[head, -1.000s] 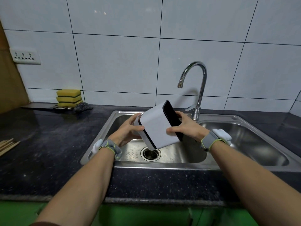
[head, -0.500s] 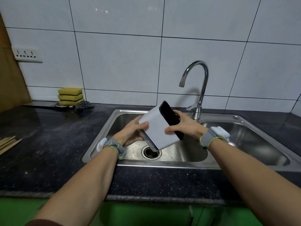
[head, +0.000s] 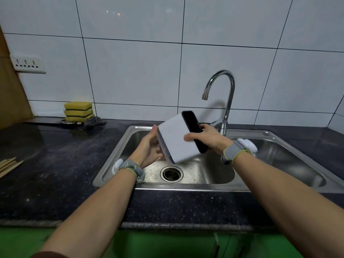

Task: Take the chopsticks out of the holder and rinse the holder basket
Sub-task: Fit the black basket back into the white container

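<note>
Both hands meet over the left basin of the sink (head: 119, 146), above the drain (head: 171, 174).

Left hand (head: 149, 148): palm turned toward the holder, fingers spread and lightly bent, cupping the lower left end of the holder (head: 176, 138). Thumb lies up along its upper left edge. How firmly the fingers curl underneath cannot be told; the holder hides them.

Right hand (head: 206, 137): fingers and thumb curled round the holder's dark open end, thumb across the pale face, fingers over the black rim.

The holder is a pale, box-shaped piece with a black mouth, held tilted in the air with the mouth up and to the right, clear of the basin floor. It sits low and to the left of the faucet (head: 226, 94) spout, not under it. No water shows at the spout.

Chopsticks (head: 9, 165) lie on the dark desk (head: 55, 174) at the far left edge, well apart from the sink, only partly in view.

Both wrists carry grey bands with white fittings.

Back left of the desk: a stack of yellow sponges (head: 78, 111), a steel scourer (head: 94, 121) touching its right side. Wall outlet (head: 28, 64) on the white tiles above left. A second basin lies to the right, partly hidden by the right forearm.
</note>
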Demonstrator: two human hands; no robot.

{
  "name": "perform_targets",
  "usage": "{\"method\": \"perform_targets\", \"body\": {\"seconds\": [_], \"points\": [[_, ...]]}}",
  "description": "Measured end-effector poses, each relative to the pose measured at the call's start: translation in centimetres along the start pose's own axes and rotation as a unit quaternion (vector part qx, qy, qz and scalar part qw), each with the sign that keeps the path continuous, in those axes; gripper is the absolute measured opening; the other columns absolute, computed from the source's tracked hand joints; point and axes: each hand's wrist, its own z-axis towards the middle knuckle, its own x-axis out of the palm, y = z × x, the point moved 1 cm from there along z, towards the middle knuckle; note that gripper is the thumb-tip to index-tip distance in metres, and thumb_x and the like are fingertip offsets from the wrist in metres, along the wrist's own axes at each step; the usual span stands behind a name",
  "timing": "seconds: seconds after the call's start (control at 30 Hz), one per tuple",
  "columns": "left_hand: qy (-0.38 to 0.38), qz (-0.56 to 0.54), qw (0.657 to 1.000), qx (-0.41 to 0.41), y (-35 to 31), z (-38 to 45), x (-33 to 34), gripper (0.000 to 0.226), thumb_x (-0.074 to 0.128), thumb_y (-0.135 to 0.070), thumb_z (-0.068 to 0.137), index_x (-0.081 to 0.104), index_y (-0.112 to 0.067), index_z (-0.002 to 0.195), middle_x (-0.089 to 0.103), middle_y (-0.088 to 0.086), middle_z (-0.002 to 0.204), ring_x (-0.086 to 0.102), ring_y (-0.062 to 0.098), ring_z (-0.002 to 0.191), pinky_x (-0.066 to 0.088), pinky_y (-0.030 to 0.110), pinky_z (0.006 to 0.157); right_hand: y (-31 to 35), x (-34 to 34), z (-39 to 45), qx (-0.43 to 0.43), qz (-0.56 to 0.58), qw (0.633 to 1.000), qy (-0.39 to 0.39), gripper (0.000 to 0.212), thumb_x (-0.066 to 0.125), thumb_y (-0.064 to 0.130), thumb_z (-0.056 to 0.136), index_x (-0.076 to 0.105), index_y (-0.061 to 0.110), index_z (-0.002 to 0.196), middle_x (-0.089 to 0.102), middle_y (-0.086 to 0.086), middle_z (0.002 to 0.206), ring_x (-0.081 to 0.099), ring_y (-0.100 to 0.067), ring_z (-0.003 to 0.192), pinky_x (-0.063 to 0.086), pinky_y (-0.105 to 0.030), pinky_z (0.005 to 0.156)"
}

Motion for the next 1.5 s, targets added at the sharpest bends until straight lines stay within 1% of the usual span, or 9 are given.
{"method": "perform_targets", "body": {"seconds": [0.13, 0.23, 0.43, 0.7, 0.87, 1.0, 1.1, 1.3, 1.5], "points": [[0.060, -0.006, 0.998, 0.006, 0.2, -0.5, 1.2, 0.073, 0.039, -0.075, 0.085, 0.060, -0.023, 0.130, 0.065, 0.005, 0.129, 0.064, 0.030, 0.115, 0.054, 0.051, 0.087, 0.2, 0.8, -0.3, 0.079, 0.102, 0.992, 0.010, 0.049, 0.080, 0.046, 0.066, 0.062, 0.011, 0.094, 0.057, -0.006, 0.076, 0.057, -0.024, 0.066, 0.050, -0.037, 0.060], [0.047, -0.021, 0.999, -0.017, 0.5, -0.9, 2.2, 0.072, 0.028, -0.079, 0.085, 0.068, -0.028, 0.116, 0.073, 0.004, 0.114, 0.073, 0.028, 0.096, 0.060, 0.044, 0.066, 0.2, 1.7, -0.4, 0.115, 0.125, 0.985, 0.010, 0.052, 0.077, 0.052, 0.065, 0.065, 0.012, 0.097, 0.063, -0.007, 0.080, 0.061, -0.026, 0.070, 0.051, -0.037, 0.061], [-0.029, 0.014, 0.999, -0.019, 0.8, -0.5, 2.2, 0.077, 0.015, -0.084, 0.083, 0.067, -0.033, 0.108, 0.075, 0.004, 0.105, 0.072, 0.028, 0.087, 0.059, 0.046, 0.070, 0.5, 3.1, -0.4, 0.151, 0.145, 0.978, 0.001, 0.071, 0.075, 0.062, 0.055, 0.063, 0.016, 0.108, 0.065, -0.004, 0.093, 0.063, -0.026, 0.081, 0.052, -0.039, 0.068], [-0.045, -0.025, 0.998, -0.019, 0.4, -0.2, 2.5, 0.086, 0.028, -0.090, 0.076, 0.066, -0.022, 0.112, 0.066, 0.012, 0.108, 0.065, 0.034, 0.088, 0.052, 0.050, 0.075, 1.7, 3.0, 0.0, 0.131, 0.128, 0.983, -0.009, 0.085, 0.077, 0.061, 0.057, 0.056, 0.008, 0.121, 0.067, -0.010, 0.106, 0.068, -0.029, 0.084, 0.054, -0.041, 0.063], [-0.066, 0.077, 0.993, -0.062, 0.2, -0.8, 2.8, 0.095, 0.025, -0.092, 0.073, 0.061, -0.020, 0.124, 0.068, 0.013, 0.113, 0.065, 0.040, 0.103, 0.057, 0.056, 0.071, 1.7, 2.0, -0.3, 0.133, 0.116, 0.984, -0.015, 0.078, 0.079, 0.054, 0.062, 0.058, 0.006, 0.120, 0.067, -0.012, 0.106, 0.067, -0.032, 0.085, 0.053, -0.038, 0.062], [-0.123, 0.264, 0.956, 0.041, -1.5, -1.6, 1.6, 0.057, 0.042, -0.049, 0.100, 0.035, -0.017, 0.146, 0.061, 0.000, 0.114, 0.065, 0.026, 0.094, 0.059, 0.045, 0.073, 3.1, 0.9, -0.4, 0.114, 0.042, 0.992, -0.043, 0.086, 0.080, 0.053, 0.054, 0.056, 0.009, 0.124, 0.062, -0.013, 0.122, 0.063, -0.031, 0.104, 0.041, -0.026, 0.057], [-0.137, 0.354, 0.919, 0.103, -4.2, -1.7, 1.0, 0.068, 0.058, -0.025, 0.095, 0.024, -0.021, 0.153, 0.058, 0.003, 0.111, 0.060, 0.029, 0.106, 0.053, 0.051, 0.093, 4.7, 0.5, 0.0, 0.103, -0.013, 0.993, -0.049, 0.090, 0.079, 0.052, 0.052, 0.052, 0.011, 0.128, 0.057, -0.014, 0.129, 0.056, -0.032, 0.119, 0.042, -0.031, 0.076], [-0.151, 0.519, 0.829, 0.146, -10.0, -3.7, -0.5, 0.064, 0.065, -0.018, 0.083, 0.044, -0.015, 0.142, 0.053, 0.010, 0.126, 0.055, 0.027, 0.115, 0.042, 0.029, 0.093, 9.9, 3.0, 1.3, 0.041, -0.106, 0.993, -0.029, 0.088, 0.080, 0.046, 0.060, 0.045, 0.010, 0.132, 0.045, -0.014, 0.131, 0.056, -0.031, 0.111, 0.054, -0.037, 0.085], [-0.178, 0.552, 0.804, 0.130, -14.7, -7.3, -3.7, 0.050, 0.061, -0.027, 0.078, 0.059, -0.013, 0.126, 0.064, 0.010, 0.123, 0.058, 0.032, 0.113, 0.047, 0.042, 0.100, 14.9, 8.0, 2.3, -0.031, -0.189, 0.981, -0.029, 0.083, 0.077, 0.049, 0.064, 0.044, 0.012, 0.130, 0.040, -0.015, 0.129, 0.052, -0.034, 0.105, 0.046, -0.034, 0.079]]}}
